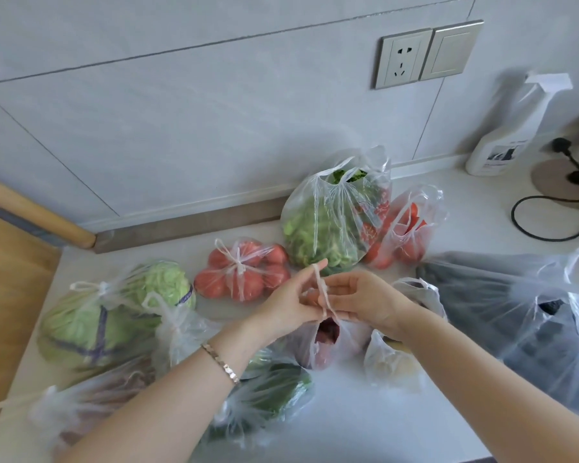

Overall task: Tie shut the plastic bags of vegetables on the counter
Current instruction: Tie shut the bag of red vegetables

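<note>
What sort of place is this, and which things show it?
Probably a home kitchen: a pale counter with a tied bag of tomatoes, a wall socket and a spray bottle.

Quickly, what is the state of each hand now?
Left hand: holds a bag handle, looped over its index finger.
Right hand: pinches the same handle lower down.

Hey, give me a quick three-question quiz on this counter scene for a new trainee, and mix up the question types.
1. True or false: the bag of tomatoes is already knotted.
2. The left hand and right hand both hold: A a knife, B the bag handles, C a plate.
3. Which white thing stands upright at far right?
Key: 1 true; 2 B; 3 the spray bottle.
</note>
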